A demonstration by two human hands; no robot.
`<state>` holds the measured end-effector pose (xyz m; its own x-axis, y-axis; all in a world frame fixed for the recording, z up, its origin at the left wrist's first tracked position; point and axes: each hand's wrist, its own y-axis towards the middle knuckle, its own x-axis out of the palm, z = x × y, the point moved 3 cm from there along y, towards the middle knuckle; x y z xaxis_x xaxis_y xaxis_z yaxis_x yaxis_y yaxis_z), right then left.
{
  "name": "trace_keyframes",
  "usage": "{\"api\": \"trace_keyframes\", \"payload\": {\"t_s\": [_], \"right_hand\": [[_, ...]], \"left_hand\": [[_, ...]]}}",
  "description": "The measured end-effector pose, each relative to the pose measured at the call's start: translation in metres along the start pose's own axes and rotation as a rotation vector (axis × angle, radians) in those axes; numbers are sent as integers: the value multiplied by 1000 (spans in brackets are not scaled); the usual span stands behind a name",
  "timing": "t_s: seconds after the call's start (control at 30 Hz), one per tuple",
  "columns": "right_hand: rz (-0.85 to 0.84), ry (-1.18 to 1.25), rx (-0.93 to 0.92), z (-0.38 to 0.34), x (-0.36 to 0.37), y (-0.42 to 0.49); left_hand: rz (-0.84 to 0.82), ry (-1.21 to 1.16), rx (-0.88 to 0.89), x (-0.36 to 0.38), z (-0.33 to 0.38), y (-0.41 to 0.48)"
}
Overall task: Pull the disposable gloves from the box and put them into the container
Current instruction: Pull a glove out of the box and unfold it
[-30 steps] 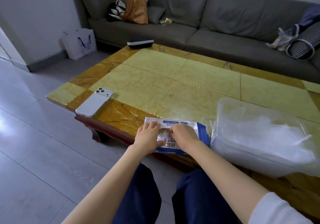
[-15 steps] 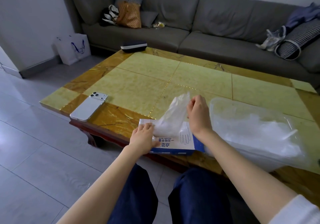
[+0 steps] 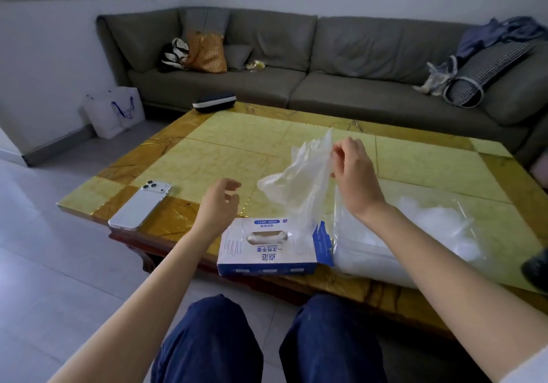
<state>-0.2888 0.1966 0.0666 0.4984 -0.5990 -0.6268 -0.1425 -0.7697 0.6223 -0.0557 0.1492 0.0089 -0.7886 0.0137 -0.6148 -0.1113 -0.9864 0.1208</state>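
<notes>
While the right hand [image 3: 353,172] pinches a glove [image 3: 299,187], the container [image 3: 360,256] lies just right, at the worktop's [image 3: 237,145] near edge; left hand [image 3: 219,202] relaxed.

Glove [image 3: 302,181] pinched in my right hand [image 3: 354,172]: thin clear plastic film, crinkly, faint shine. Box [image 3: 267,252], near edge: printed card, white/blue, smooth w/ low sheen. Container [image 3: 361,258] to its right: translucent plastic, milky. Table [image 3: 231,151] top: polished stone-look slabs, yellow w/ brown veined border, glossy. Phone [image 3: 139,205], left: smooth white back, satin. Floor [image 3: 44,264]: pale glossy tiles. Sofa [image 3: 355,92], far side: matt grey upholstery; cloth or leather, can't tell. My trousers [image 3: 213,338]: dark blue matt cloth.
</notes>
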Motion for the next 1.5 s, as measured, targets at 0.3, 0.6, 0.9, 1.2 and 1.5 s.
{"api": "trace_keyframes", "payload": {"t_s": [0.3,0.6,0.9,1.2,1.5], "right_hand": [[-155,83,-103,-7,4,-22],[-315,425,199,-4,8,-32],[-202,486,216,-10,15,-29],[-131,193,90,-8,11,-24],[-27,224,312,16,-11,-20]], "left_hand": [[-298,-17,347,23,99,0],[-205,-201,294,27,97,0],[-255,-282,159,32,90,-10],[-158,-192,201,36,83,-7],[16,-101,241,28,40,-2]]}}
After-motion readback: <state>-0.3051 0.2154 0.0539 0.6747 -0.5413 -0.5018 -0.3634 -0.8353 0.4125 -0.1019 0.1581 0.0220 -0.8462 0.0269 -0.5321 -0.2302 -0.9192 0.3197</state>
